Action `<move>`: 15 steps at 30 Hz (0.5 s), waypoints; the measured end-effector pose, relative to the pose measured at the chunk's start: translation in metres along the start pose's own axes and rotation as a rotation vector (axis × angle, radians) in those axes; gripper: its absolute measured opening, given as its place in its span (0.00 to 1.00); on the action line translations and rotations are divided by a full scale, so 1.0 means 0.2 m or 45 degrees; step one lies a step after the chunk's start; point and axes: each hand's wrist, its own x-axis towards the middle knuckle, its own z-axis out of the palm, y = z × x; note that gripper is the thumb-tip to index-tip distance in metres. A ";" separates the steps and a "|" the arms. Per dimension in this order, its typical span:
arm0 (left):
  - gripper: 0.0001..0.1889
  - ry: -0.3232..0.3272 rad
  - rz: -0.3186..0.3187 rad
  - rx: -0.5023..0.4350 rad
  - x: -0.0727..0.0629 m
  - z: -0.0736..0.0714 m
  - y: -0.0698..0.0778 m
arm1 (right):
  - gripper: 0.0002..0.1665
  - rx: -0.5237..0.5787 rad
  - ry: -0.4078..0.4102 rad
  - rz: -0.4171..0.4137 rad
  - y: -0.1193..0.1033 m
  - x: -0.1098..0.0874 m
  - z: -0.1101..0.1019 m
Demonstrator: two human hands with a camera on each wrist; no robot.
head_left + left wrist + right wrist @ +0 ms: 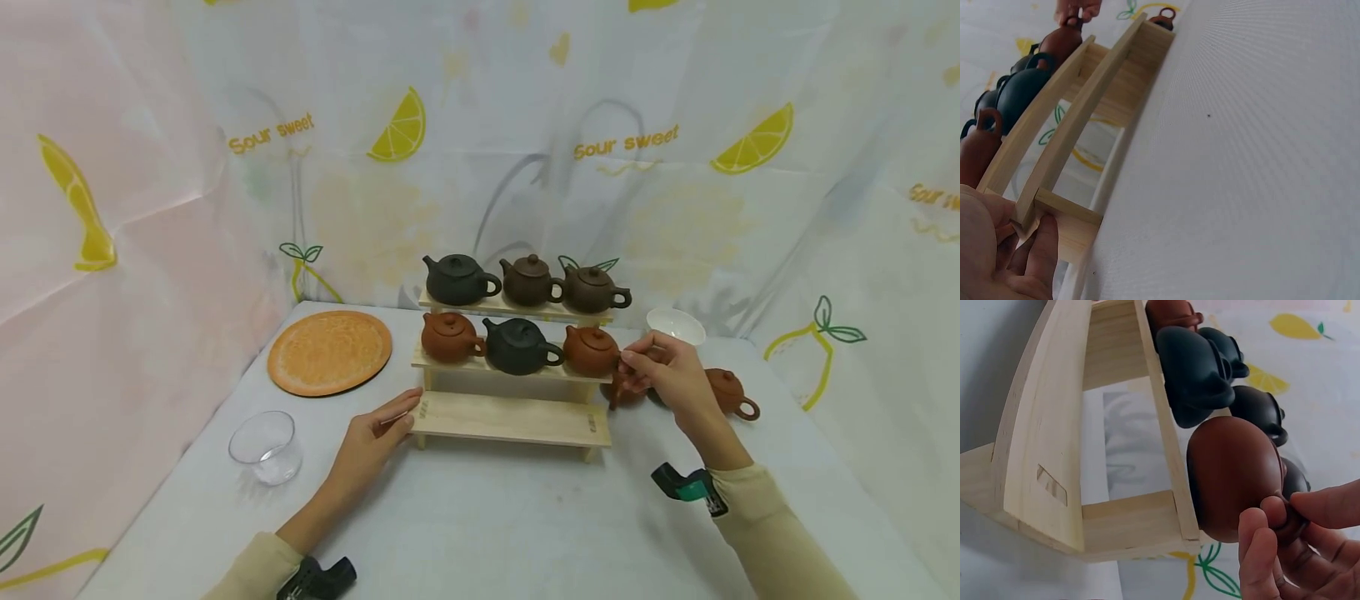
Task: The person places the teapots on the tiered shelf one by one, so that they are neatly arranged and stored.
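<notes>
A three-tier wooden stand (pixel 510 417) stands mid-table. At the right end of its middle tier sits a reddish-brown teapot (pixel 590 351); my right hand (pixel 671 375) pinches its handle between thumb and fingers, as the right wrist view shows. Beside it are a black teapot (pixel 519 347) and another reddish-brown teapot (pixel 448 337). The top tier carries a black teapot (pixel 456 280) and two dark brown teapots (pixel 528 281). My left hand (pixel 375 437) grips the left end of the bottom tier, its thumb side above and fingers below the board (pixel 1066 140).
An orange-patterned round mat (pixel 330 353) and a clear glass cup (pixel 267 450) lie left of the stand. To the right are a white bowl (pixel 676 325) and more teapots (pixel 727 393), partly behind my right hand. A printed curtain (pixel 480 125) hangs behind the table.
</notes>
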 end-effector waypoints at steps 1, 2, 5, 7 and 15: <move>0.20 0.003 -0.001 0.006 0.00 0.00 0.00 | 0.10 0.002 0.000 0.003 0.00 0.00 0.01; 0.20 0.006 -0.004 0.016 0.00 0.00 0.00 | 0.10 -0.001 -0.003 0.009 0.00 0.01 0.02; 0.20 0.002 -0.010 0.026 -0.01 -0.01 0.01 | 0.10 -0.010 -0.018 0.028 0.00 0.01 0.04; 0.20 -0.007 -0.010 0.019 -0.01 -0.01 0.01 | 0.10 0.001 -0.018 0.031 0.00 0.02 0.04; 0.19 0.002 -0.037 0.005 0.02 0.00 0.01 | 0.14 0.022 -0.004 0.054 0.00 0.03 0.04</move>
